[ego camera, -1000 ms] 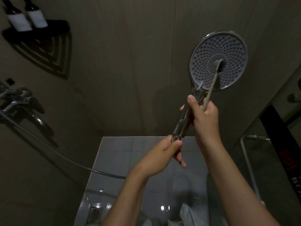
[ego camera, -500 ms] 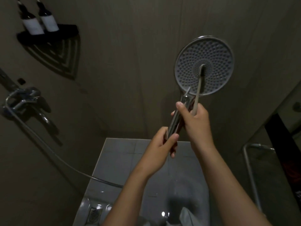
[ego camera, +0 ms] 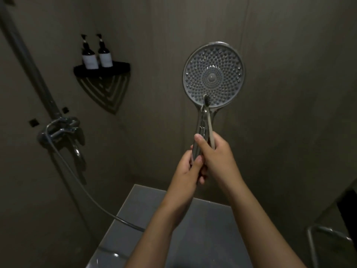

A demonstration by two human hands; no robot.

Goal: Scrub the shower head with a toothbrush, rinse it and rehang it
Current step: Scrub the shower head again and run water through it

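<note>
Dim stall [ego camera: 154, 136] | bottle labels [ego camera: 90, 61] unreadable | L grip [ego camera: 185, 171] holds shower head [ego camera: 213, 76] | R grip [ego camera: 216, 157] pinches toothbrush [ego camera: 209, 122]

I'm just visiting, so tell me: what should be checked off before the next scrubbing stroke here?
1. The left hand grips the shower head by its handle: ok.
2. The right hand holds the toothbrush: ok.
3. Nozzle face turned toward the person: ok.
4. The bristles press on the nozzles: cannot tell; they overlap the face's lower edge.
5. The hose hangs slack: ok.
6. Face already clean: cannot tell, too dim.
</note>
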